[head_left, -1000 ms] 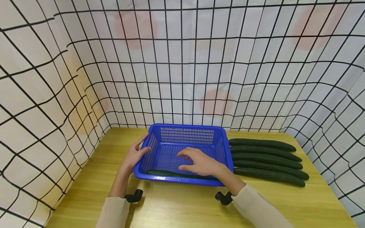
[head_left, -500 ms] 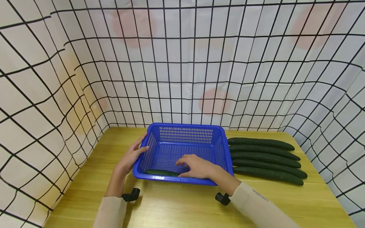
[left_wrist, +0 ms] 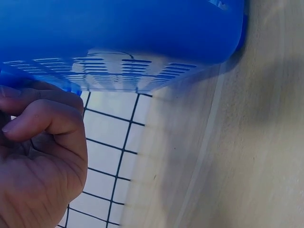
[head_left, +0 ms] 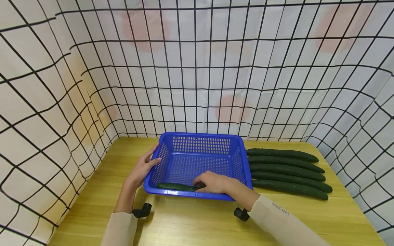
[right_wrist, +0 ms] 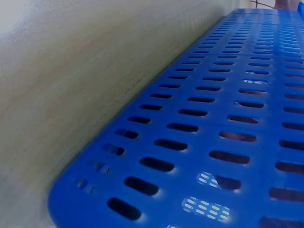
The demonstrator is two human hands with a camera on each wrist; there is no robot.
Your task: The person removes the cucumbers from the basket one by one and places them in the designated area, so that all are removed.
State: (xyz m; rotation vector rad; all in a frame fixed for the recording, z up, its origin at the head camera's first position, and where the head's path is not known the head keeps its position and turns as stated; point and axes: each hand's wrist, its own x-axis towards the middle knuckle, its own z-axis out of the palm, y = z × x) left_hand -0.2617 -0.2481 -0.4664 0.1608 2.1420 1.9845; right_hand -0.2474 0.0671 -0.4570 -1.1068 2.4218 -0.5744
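A blue plastic basket with slotted walls stands on the wooden table. Along its near inner side lies a dark green cucumber. My right hand reaches in over the near rim and grips this cucumber, its fingers curled down and covering the cucumber's right part. At the basket's left end, my left hand holds the rim, thumb over the top and the other fingers along the outside. The left wrist view shows that hand beside the slotted wall. Only the basket's outer wall fills the right wrist view.
Several more cucumbers lie side by side on the table, right of the basket, their left ends close to its right wall. Behind the table and at both sides rises a black wire grid before a white sheet.
My right hand has come down from above the basket's middle onto the cucumber at the near side and taken hold of it. The left hand has stayed at the rim.
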